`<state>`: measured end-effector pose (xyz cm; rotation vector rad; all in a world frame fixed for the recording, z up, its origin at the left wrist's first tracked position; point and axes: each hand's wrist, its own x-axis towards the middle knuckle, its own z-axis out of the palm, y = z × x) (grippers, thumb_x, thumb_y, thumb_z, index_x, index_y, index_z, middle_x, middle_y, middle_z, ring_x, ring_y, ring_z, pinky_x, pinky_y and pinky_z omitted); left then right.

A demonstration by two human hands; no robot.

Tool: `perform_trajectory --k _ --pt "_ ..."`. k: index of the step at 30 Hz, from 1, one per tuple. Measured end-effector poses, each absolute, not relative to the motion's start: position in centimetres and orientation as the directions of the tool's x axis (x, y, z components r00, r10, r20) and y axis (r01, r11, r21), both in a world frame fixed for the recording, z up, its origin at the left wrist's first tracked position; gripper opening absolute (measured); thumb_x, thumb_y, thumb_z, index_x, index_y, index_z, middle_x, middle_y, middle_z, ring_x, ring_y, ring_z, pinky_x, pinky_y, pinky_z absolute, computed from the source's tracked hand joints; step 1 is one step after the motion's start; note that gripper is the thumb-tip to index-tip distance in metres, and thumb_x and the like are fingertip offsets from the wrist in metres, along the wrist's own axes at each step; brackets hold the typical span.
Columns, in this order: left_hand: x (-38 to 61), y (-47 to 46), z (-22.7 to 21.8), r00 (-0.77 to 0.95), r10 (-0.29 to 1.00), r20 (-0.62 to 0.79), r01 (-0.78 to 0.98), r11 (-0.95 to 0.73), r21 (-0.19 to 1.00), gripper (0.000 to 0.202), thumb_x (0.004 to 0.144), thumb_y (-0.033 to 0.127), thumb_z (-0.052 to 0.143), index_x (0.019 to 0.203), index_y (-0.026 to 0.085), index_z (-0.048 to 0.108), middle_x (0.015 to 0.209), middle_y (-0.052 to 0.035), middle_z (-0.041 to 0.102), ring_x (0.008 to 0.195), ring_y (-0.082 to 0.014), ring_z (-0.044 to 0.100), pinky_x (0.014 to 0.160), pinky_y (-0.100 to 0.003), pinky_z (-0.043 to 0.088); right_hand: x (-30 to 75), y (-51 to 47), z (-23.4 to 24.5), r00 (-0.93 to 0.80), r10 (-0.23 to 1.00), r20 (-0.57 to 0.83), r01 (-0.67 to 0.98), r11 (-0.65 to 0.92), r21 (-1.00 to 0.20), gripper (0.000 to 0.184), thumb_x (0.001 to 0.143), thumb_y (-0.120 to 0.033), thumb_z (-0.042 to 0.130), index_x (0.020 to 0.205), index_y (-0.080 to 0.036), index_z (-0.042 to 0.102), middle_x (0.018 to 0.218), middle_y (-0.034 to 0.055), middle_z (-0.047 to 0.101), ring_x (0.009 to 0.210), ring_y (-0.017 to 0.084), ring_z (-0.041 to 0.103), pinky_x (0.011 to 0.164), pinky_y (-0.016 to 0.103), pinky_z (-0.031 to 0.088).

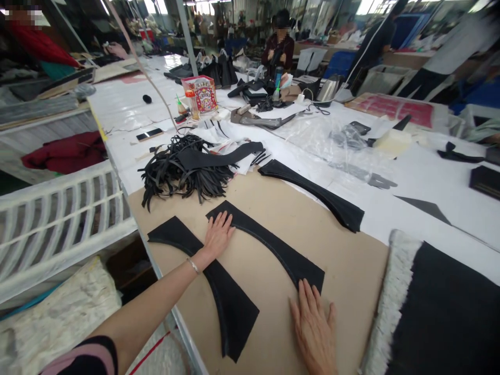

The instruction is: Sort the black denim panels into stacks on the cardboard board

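Two curved black fabric pieces lie side by side on a brown cardboard sheet (273, 291). My left hand (217, 235) lies flat and open, fingers spread, on the far end of the upper curved piece (273, 245), its wrist crossing the lower curved piece (226, 297). My right hand (314, 328) rests flat and open on the cardboard, fingertips touching the near end of the upper piece. A third curved black piece (316, 195) lies farther right on the cardboard's edge.
A tangle of black strips (183, 172) sits beyond the cardboard. A black panel with white fleece edge (429, 312) lies at right. A phone (149, 134), a red printed box (203, 94) and tools crowd the white table. A seated person (279, 47) works at the far end.
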<state>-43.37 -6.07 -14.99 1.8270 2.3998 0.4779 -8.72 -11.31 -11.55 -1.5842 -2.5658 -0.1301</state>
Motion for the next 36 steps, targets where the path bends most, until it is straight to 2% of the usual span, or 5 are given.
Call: perform_trajectory --k 6,10,14,19,36 --pt "-43.2 -4.4 -13.7 -0.28 0.951 0.132 0.912 0.221 0.345 0.048 0.094 0.035 0.039 0.14 0.021 0.04 0.15 -0.0115 0.036 0.139 -0.0276 0.029 0.115 -0.054 0.015 -8.9 -9.8 -10.7 -0.388 0.918 0.082 0.916 0.394 -0.081 0.059 0.098 -0.041 0.015 0.142 -0.008 0.036 0.145 0.0144 0.04 0.135 0.033 0.031 0.111 0.062 0.009" --pt "-41.9 -8.9 -11.7 -0.175 0.974 0.142 0.843 0.073 0.533 0.041 0.091 0.026 0.048 0.131 0.02 0.05 0.132 -0.0114 0.053 0.124 -0.0232 0.046 0.108 -0.043 0.033 -9.1 -10.7 -9.8 -0.33 0.934 0.134 0.913 0.352 -0.205 0.055 0.097 -0.04 0.025 0.139 -0.007 0.039 0.142 0.0186 0.042 0.131 0.033 0.036 0.11 0.058 0.02" --pt "-40.2 -17.6 -9.3 0.155 0.988 -0.012 0.696 -0.1 0.711 0.019 0.086 0.021 0.057 0.103 0.021 0.064 0.104 -0.0054 0.059 0.101 -0.0179 0.054 0.09 -0.032 0.045 -10.7 -14.8 -9.1 -0.357 0.934 0.036 0.784 0.32 -0.532 0.043 0.095 -0.042 0.036 0.123 -0.015 0.053 0.119 0.0148 0.057 0.111 0.027 0.051 0.097 0.044 0.042" --pt "-39.4 -23.7 -8.3 0.308 0.942 -0.134 0.728 -0.142 0.671 0.026 0.081 0.013 0.06 0.105 0.023 0.064 0.106 -0.0048 0.059 0.101 -0.02 0.051 0.088 -0.036 0.041 -15.0 -20.6 -8.7 -0.476 0.847 -0.235 0.564 0.089 -0.821 0.029 0.095 -0.036 0.041 0.117 -0.023 0.055 0.11 0.0072 0.059 0.101 0.019 0.056 0.09 0.034 0.046" --pt "-37.3 -22.2 -9.2 0.207 0.978 -0.041 0.633 -0.102 0.768 0.023 0.093 0.031 0.047 0.091 0.021 0.068 0.088 -0.0041 0.066 0.088 -0.0166 0.053 0.081 -0.032 0.038 -16.3 -23.4 -8.5 0.022 0.811 -0.584 0.142 -0.581 -0.802 0.041 0.075 -0.056 0.063 0.089 -0.017 0.063 0.076 0.0011 0.063 0.069 0.017 0.055 0.065 0.029 0.046"
